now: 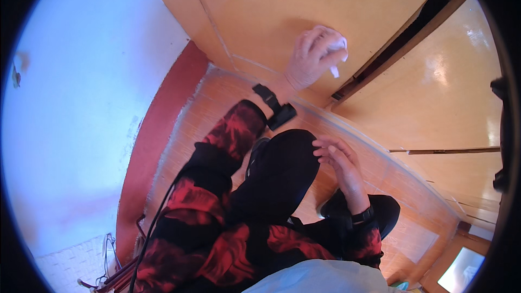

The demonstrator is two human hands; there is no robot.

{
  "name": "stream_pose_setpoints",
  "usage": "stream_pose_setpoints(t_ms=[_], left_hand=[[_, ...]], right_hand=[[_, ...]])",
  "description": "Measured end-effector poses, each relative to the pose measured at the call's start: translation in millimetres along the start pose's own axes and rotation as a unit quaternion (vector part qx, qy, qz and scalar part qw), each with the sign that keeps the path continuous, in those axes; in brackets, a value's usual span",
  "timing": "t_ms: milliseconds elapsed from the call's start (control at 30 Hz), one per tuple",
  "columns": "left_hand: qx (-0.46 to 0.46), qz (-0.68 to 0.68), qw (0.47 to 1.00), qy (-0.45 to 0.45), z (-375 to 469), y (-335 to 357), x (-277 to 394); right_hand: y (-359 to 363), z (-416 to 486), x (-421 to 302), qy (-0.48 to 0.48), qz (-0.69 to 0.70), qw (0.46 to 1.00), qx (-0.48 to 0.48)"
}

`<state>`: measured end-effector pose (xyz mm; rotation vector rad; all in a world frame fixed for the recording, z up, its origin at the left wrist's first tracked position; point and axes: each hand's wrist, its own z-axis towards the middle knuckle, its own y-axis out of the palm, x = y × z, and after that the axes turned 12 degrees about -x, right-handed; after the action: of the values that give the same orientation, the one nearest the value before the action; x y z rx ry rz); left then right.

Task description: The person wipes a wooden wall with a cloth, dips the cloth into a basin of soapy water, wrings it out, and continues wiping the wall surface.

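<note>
My left hand [310, 57] holds a crumpled white cloth [338, 44] against a glossy yellow-orange cabinet panel [260, 12]. The fingers wrap over the cloth, and a loose end hangs below the thumb. Slight blur softens the hand's outline. My right hand [342, 165] is at my bent knee [291, 158] in black trousers, its fingertips at the knee's edge. Nothing shows in that hand, and its fingers are loosely spread. Each wrist wears a black strap; the left strap [268, 95] carries a dark box.
A dark gap [390, 53] separates the panel from another glossy panel [431, 89] on the right. To the left rises a white wall [81, 89] with a red base band [163, 110]. Orange flooring [199, 118] lies below. Dark red metal rods [118, 276] stand at lower left.
</note>
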<state>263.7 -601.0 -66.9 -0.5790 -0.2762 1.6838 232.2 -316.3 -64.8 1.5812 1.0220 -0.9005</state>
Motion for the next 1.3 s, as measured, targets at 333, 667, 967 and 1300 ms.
stream_pose_setpoints(t_ms=[333, 667, 967, 1300], left_hand=[[0.055, 0.033, 0.979, -0.194, 1.8, -1.8, -15.2], [0.069, 0.101, 0.992, 0.010, 87.1, -28.5, -37.7], [-0.099, 0.041, 0.983, 0.151, -6.6, 36.0, 17.8], [-0.210, 0.061, 0.950, 0.221, -73.8, 55.9, 2.1]], right_hand=[[-5.1, -11.8, -8.0, -0.046, 0.028, 0.998, 0.023], [-7.0, -22.9, -9.5, -0.043, 0.020, 0.999, 0.009], [-9.7, -30.2, -11.8, -0.041, 0.010, 0.999, 0.011], [-18.1, -33.2, -13.9, -0.040, -0.001, 0.999, 0.029]])
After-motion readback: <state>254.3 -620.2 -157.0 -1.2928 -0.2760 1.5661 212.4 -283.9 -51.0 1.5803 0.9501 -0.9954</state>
